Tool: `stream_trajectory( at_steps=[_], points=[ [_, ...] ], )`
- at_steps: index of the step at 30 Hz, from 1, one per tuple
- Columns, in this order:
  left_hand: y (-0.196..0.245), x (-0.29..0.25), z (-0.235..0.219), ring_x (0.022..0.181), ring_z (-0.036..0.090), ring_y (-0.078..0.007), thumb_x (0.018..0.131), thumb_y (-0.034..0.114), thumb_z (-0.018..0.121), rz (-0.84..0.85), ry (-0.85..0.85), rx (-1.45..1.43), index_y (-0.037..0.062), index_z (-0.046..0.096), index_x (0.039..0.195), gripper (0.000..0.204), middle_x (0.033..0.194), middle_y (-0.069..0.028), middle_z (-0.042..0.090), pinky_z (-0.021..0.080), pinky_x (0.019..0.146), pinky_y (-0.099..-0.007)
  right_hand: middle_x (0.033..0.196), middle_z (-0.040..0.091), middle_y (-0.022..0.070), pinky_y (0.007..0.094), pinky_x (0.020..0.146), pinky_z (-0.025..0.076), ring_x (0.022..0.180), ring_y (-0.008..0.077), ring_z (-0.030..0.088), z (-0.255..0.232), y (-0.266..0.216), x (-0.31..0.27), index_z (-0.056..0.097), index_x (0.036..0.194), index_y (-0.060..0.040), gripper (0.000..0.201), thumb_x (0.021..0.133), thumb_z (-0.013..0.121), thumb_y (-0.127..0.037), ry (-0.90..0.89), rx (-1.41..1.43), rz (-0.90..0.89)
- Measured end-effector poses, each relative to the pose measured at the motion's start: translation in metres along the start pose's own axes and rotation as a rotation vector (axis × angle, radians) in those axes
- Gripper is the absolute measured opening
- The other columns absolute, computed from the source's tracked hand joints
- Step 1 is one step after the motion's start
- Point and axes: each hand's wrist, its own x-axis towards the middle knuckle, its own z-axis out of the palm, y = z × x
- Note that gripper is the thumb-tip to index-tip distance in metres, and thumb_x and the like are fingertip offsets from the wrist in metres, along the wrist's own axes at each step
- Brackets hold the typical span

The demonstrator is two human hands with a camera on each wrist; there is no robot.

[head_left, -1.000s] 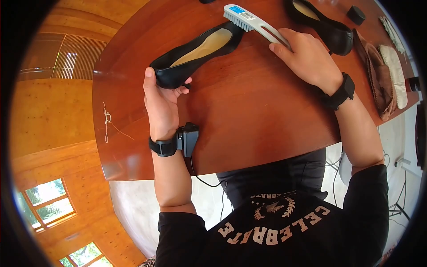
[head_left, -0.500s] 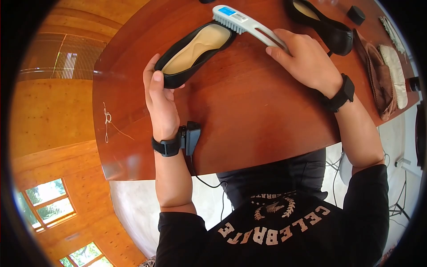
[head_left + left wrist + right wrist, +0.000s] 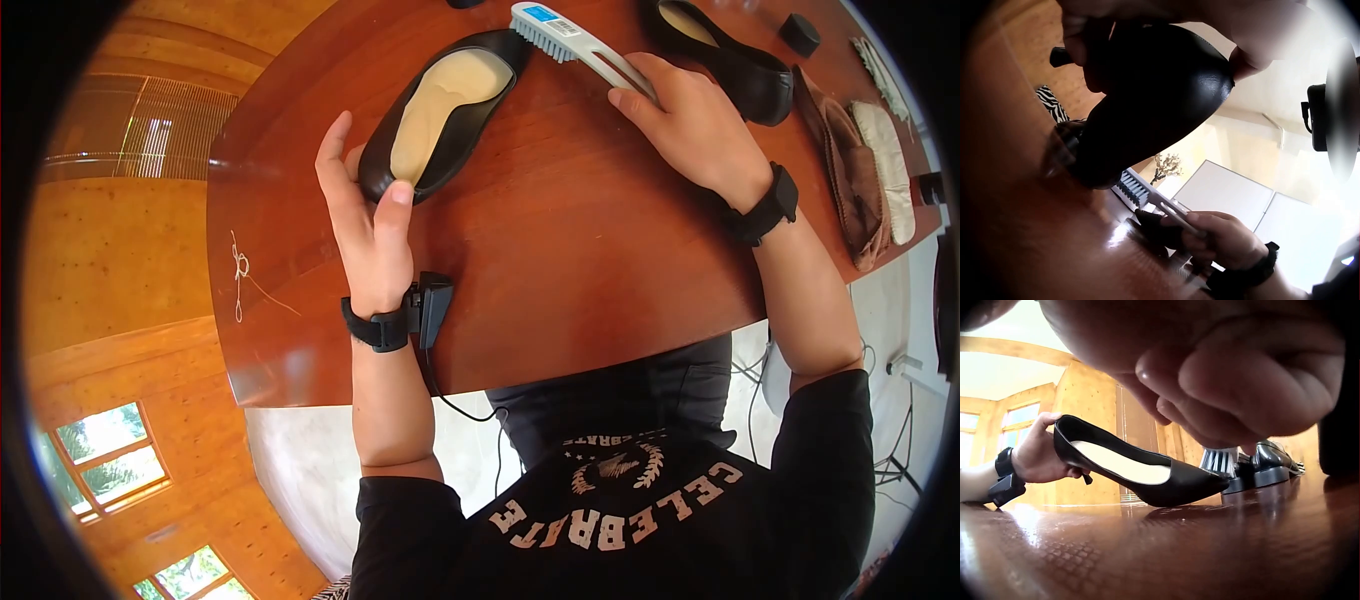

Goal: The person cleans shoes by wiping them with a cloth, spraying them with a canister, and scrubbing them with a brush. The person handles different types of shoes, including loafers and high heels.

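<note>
My left hand [image 3: 375,235] holds a black pointed-toe pump [image 3: 468,125] by its heel end, the thumb on the back rim. In the right wrist view, its fingers curl near the thin heel [image 3: 1088,479], and the shoe tilts with its toe low, close over the table. The beige insole [image 3: 440,105] faces up toward the head camera. My right hand [image 3: 695,125] grips the handle of a white scrubbing brush [image 3: 590,50] with a blue label. Its grey-blue bristles [image 3: 1132,189] point down right by the pump's toe.
A second black pump [image 3: 755,78] lies at the far right of the brown table [image 3: 580,240], by a small black round object [image 3: 800,35]. Brown cloth [image 3: 845,170] and white cloth [image 3: 885,170] lie along the right edge. Thin string [image 3: 242,265] lies left.
The pump has turned in my left hand, so its opening faces up more. My left thumb now sits at the heel's near rim. The brush went left, then back right.
</note>
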Motion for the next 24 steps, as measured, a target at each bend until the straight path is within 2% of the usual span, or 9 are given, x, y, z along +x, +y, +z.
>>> stream_trajectory(
  at_steps=[1, 5, 7, 10, 11, 14, 17, 20, 24],
  points=[
    [0.001, 0.000, 0.001, 0.107, 0.056, -0.0198, 0.088, 0.026, 0.068, 0.000, -0.004, -0.006, -0.0003, 0.027, 0.154, 0.082, 0.117, -0.0127, 0.060, 0.045, 0.098, -0.0343, 0.076, 0.065, 0.0215, 0.0476, 0.067, 0.049, 0.074, 0.0398, 0.066, 0.001, 0.000, -0.001, 0.062, 0.108, 0.0017, 0.037, 0.097, 0.059, -0.034, 0.025, 0.037, -0.037],
    [-0.004, 0.000, 0.000, 0.105, 0.060, -0.0219, 0.085, 0.022, 0.071, 0.092, -0.068, 0.058, -0.0008, 0.026, 0.154, 0.086, 0.117, -0.0147, 0.061, 0.048, 0.095, -0.0354, 0.073, 0.063, 0.0199, 0.0455, 0.066, 0.048, 0.071, 0.0391, 0.064, 0.005, -0.003, -0.005, 0.064, 0.111, 0.0000, 0.036, 0.099, 0.057, -0.033, 0.058, 0.185, -0.239],
    [-0.001, 0.000, 0.002, 0.105, 0.062, -0.0242, 0.081, 0.019, 0.073, 0.141, -0.104, 0.082, -0.0011, 0.026, 0.154, 0.090, 0.117, -0.0165, 0.062, 0.050, 0.094, -0.0365, 0.073, 0.063, 0.0199, 0.0446, 0.066, 0.048, 0.071, 0.0390, 0.064, 0.003, -0.001, -0.003, 0.064, 0.110, 0.0000, 0.036, 0.099, 0.057, -0.034, 0.049, 0.138, -0.137],
    [-0.002, 0.001, -0.002, 0.105, 0.064, -0.0281, 0.074, 0.016, 0.075, 0.256, -0.194, 0.286, -0.0015, 0.026, 0.154, 0.096, 0.117, -0.0189, 0.063, 0.052, 0.093, -0.0382, 0.073, 0.063, 0.0195, 0.0441, 0.066, 0.048, 0.071, 0.0387, 0.063, 0.002, 0.006, 0.001, 0.065, 0.110, -0.0005, 0.037, 0.099, 0.057, -0.035, 0.085, 0.098, -0.048],
    [0.001, 0.001, -0.003, 0.105, 0.064, -0.0311, 0.068, 0.012, 0.077, 0.265, -0.211, 0.345, -0.0011, 0.027, 0.154, 0.101, 0.116, -0.0192, 0.063, 0.052, 0.094, -0.0388, 0.073, 0.063, 0.0193, 0.0441, 0.066, 0.048, 0.071, 0.0385, 0.063, 0.002, 0.008, 0.002, 0.066, 0.110, -0.0007, 0.037, 0.099, 0.057, -0.035, 0.105, 0.089, -0.029],
    [0.004, 0.002, -0.005, 0.105, 0.064, -0.0318, 0.066, 0.010, 0.077, 0.309, -0.255, 0.423, -0.0005, 0.028, 0.154, 0.102, 0.116, -0.0178, 0.063, 0.052, 0.093, -0.0392, 0.074, 0.063, 0.0192, 0.0441, 0.067, 0.048, 0.071, 0.0381, 0.063, -0.001, -0.002, -0.001, 0.066, 0.112, -0.0005, 0.036, 0.099, 0.059, -0.033, 0.074, 0.153, -0.091],
    [0.008, 0.001, -0.007, 0.114, 0.060, -0.0282, 0.073, 0.018, 0.074, 0.269, -0.300, 0.485, 0.0001, 0.024, 0.156, 0.098, 0.122, -0.0183, 0.060, 0.047, 0.101, -0.0389, 0.075, 0.063, 0.0196, 0.0439, 0.067, 0.048, 0.071, 0.0383, 0.062, -0.003, -0.009, -0.006, 0.066, 0.114, -0.0002, 0.035, 0.098, 0.061, -0.030, 0.006, 0.274, -0.280],
    [0.014, -0.001, -0.005, 0.114, 0.060, -0.0285, 0.067, 0.011, 0.072, 0.180, -0.304, 0.423, 0.0011, 0.024, 0.156, 0.102, 0.122, -0.0180, 0.059, 0.047, 0.102, -0.0384, 0.077, 0.063, 0.0203, 0.0441, 0.066, 0.048, 0.070, 0.0389, 0.061, 0.005, -0.010, -0.009, 0.065, 0.114, 0.0002, 0.033, 0.097, 0.062, -0.028, 0.001, 0.323, -0.387],
    [0.012, -0.001, -0.006, 0.113, 0.060, -0.0281, 0.064, 0.007, 0.072, 0.172, -0.296, 0.460, 0.0018, 0.024, 0.156, 0.104, 0.122, -0.0171, 0.058, 0.047, 0.102, -0.0376, 0.072, 0.062, 0.0202, 0.0459, 0.065, 0.048, 0.068, 0.0394, 0.062, 0.001, -0.011, -0.009, 0.068, 0.103, 0.0021, 0.038, 0.097, 0.060, -0.035, 0.050, 0.193, -0.168]
  ],
)
